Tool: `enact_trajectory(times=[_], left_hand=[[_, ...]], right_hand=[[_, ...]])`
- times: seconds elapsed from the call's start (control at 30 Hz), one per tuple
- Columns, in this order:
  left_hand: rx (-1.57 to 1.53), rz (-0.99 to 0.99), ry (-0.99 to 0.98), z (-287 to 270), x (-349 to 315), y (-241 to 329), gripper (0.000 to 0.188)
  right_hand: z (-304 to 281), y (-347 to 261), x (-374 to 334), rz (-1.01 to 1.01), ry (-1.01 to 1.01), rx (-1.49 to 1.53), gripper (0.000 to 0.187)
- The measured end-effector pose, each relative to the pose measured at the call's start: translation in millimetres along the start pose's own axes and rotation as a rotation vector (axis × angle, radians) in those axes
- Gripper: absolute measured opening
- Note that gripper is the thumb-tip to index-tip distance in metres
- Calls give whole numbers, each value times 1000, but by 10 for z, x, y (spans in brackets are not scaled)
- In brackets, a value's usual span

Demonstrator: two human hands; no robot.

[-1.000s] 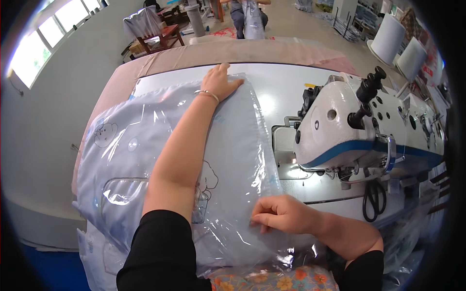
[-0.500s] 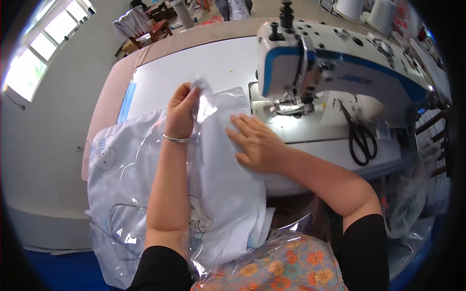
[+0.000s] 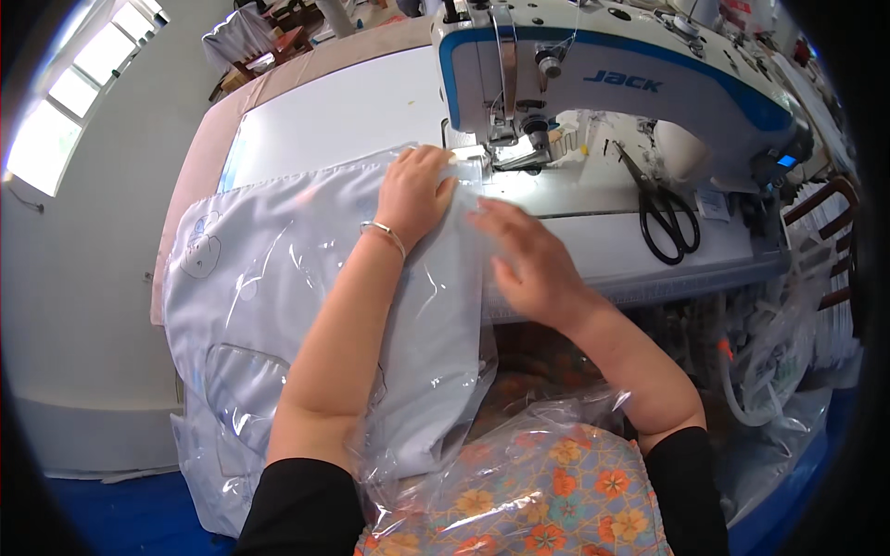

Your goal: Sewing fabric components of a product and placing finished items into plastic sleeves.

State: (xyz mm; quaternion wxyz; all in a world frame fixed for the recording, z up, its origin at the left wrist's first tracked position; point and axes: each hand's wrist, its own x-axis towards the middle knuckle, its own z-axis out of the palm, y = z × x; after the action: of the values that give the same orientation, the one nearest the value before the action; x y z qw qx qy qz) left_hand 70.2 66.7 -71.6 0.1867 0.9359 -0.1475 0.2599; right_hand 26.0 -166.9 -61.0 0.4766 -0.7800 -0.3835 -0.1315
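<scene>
A pale bluish-white fabric piece point(image 3: 324, 232) with printed cartoon animals and a clear plastic layer spreads over the table's left half and hangs over the front edge. My left hand point(image 3: 413, 196) has its fingers closed over the far right corner of this fabric, just left of the presser foot point(image 3: 521, 156) of the sewing machine point(image 3: 612, 83). My right hand point(image 3: 533, 264), slightly blurred, hovers at the fabric's right edge with its fingers apart; whether the fingertips touch it I cannot tell.
Black scissors point(image 3: 663, 208) lie on the table right of the needle area. Clear plastic bags point(image 3: 779, 352) hang at the right. Floral cloth point(image 3: 556, 491) under clear plastic covers my lap. A chair point(image 3: 264, 46) stands beyond the table at the far left.
My left hand has moved right, toward the presser foot, laying down the fabric edge it held up. My right hand has shifted rightward off the fabric's middle. The view has shifted.
</scene>
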Motion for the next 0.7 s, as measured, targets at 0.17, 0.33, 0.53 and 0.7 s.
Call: enact_trajectory(times=[0.17, 0.33, 0.53, 0.7], left_hand=[[17, -300, -87, -60, 112, 134, 31], [-100, -508, -257, -142, 216, 104, 27], [32, -243, -117, -19, 163, 62, 15], [219, 343, 21, -50, 152, 177, 18]], right_hand=[[200, -69, -65, -98, -42, -81, 24], [231, -62, -191, -104, -61, -70, 21], [277, -177, -230, -151, -78, -68, 22], [256, -180, -236, -156, -108, -117, 24]])
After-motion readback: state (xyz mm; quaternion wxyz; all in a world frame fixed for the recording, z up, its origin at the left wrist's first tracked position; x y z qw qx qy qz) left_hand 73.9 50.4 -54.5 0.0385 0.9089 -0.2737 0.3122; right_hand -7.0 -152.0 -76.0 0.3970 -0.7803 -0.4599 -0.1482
